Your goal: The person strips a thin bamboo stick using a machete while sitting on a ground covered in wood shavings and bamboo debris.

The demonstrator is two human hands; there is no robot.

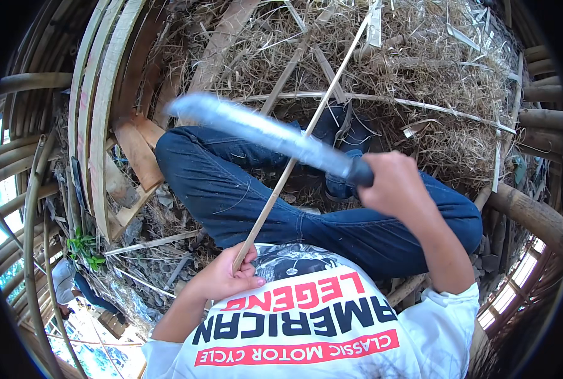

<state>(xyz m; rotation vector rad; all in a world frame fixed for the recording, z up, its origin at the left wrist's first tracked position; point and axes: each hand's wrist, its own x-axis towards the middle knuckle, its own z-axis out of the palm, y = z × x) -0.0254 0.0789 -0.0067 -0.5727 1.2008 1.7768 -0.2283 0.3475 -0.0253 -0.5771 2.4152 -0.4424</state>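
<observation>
A thin bamboo strip is gripped at its lower end by the left hand, whose fingers are curled tight around it just above the white printed shirt. From that hand the strip is carried up and away, slanting across the lap toward the heap beyond the knees. The right hand is closed on the dark handle of a long knife; its blade is stretched out to the left of that hand and is blurred, so its edge cannot be made out, though it appears to cross the strip. Beneath both hands blue-jeaned legs are folded. Beyond them, dry bamboo shavings are piled; bent bamboo slats are stacked farther left.
</observation>
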